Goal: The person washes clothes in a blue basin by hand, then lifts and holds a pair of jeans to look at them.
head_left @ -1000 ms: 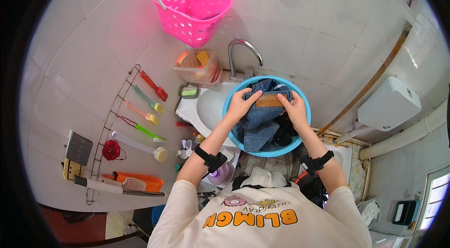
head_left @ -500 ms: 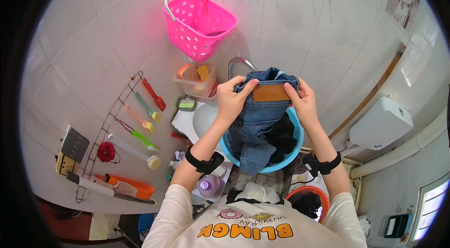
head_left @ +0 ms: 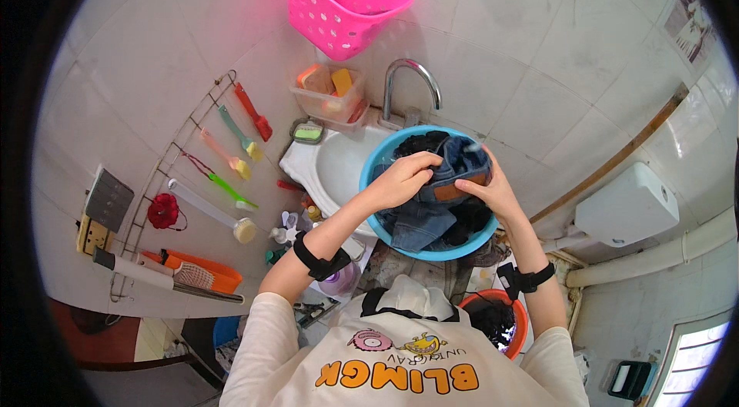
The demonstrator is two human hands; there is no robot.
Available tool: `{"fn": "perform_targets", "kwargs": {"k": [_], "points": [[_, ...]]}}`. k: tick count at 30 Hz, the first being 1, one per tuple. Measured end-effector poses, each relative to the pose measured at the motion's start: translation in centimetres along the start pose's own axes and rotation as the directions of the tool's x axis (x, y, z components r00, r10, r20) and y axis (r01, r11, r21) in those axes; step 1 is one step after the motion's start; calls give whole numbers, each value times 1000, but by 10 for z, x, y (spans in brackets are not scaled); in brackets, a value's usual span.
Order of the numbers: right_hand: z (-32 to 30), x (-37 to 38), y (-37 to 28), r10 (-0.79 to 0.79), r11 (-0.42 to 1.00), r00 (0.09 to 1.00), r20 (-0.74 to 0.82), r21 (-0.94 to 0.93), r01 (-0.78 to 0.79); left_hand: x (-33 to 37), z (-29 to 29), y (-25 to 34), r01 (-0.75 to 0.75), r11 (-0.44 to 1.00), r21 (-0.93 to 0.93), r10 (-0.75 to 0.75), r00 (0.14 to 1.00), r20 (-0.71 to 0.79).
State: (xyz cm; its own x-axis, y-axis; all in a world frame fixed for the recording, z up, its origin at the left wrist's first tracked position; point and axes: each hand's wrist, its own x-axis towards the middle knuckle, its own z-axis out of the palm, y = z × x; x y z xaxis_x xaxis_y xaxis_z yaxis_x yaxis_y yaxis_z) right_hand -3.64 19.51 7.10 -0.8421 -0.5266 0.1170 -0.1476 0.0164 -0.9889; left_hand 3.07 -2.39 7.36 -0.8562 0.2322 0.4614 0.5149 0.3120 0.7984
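Note:
Blue denim jeans (head_left: pixel 419 227) lie bunched in a light blue basin (head_left: pixel 471 247), their brown waistband patch (head_left: pixel 449 190) facing up. My right hand (head_left: pixel 495 190) grips the waistband, with the thumb by the patch and the fingers behind the cloth. On the other side of the waistband, my left hand (head_left: pixel 406 180) is closed on the denim with its fingers curled. Dark clothes (head_left: pixel 469 221) lie around and under the jeans in the basin.
The basin rests partly over a white sink (head_left: pixel 327 164) with a curved tap (head_left: pixel 408 64) behind. A pink basket (head_left: pixel 339 30) hangs above. Brushes on a wall rack (head_left: pixel 181 149) line the left. An orange-red bucket (head_left: pixel 517 314) and a purple bottle (head_left: pixel 339 281) stand below.
Both hands have lowered the jeans from above the basin down into it. The waistband, held up and spread before, is now crumpled. The whole view has shifted.

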Motion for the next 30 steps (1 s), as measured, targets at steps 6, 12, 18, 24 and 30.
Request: {"fn": "perform_targets", "kwargs": {"k": [6,12,18,24,30], "points": [[-16,-32,-7,170,985,981,98,-57,-165,-6,-18,-21,166,974,154,-171,985,17],[-33,-63,-1,33,991,988,-151,-120,-52,-17,-32,-84,453,879,149,-464,884,52],[-36,-72,7,8,997,973,-230,-76,-26,-4,-7,-114,585,802,122,-596,798,92],[-38,-73,26,194,978,935,-297,-10,-206,9,-10,-120,651,706,279,-708,661,247],[-45,-32,37,292,929,826,-482,348,-126,19,-24,-95,454,888,-79,-451,891,53]]}}
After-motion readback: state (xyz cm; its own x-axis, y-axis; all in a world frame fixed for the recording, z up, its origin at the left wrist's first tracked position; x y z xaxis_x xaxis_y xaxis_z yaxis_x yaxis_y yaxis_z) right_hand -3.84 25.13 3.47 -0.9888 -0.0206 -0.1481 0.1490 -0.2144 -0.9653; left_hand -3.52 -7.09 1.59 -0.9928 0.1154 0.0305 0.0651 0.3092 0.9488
